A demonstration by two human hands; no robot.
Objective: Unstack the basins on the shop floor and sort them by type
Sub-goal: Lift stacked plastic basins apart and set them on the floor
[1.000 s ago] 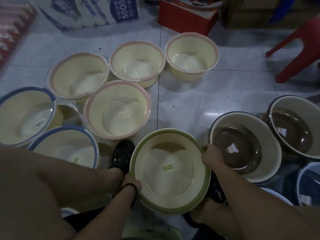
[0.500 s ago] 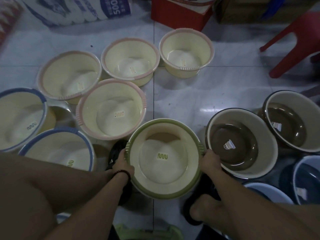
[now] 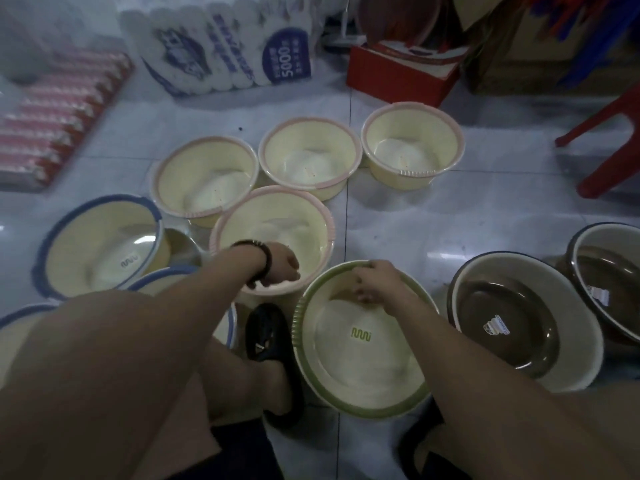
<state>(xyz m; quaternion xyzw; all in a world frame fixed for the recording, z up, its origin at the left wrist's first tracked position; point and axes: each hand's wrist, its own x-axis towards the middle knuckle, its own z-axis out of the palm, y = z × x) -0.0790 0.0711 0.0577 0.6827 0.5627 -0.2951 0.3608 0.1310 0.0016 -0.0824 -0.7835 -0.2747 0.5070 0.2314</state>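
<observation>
Tiled floor (image 3: 415, 220), green-rimmed basin (image 3: 363, 368) upright, right hand (image 3: 377, 282) fingers grasping rim, left hand (image 3: 280, 266) unclear

Four pink-rimmed basins (image 3: 310, 157), two brown basins (image 3: 512, 327)

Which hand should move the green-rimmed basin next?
Probably the right hand: it holds the far rim of the green-rimmed cream plastic basin; the left hand is over the pink-rimmed basin.

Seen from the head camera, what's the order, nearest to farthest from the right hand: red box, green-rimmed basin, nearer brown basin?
1. Green-rimmed basin: right hand on its far rim.
2. Nearer brown basin: just rightward.
3. Red box: far ahead.
</observation>
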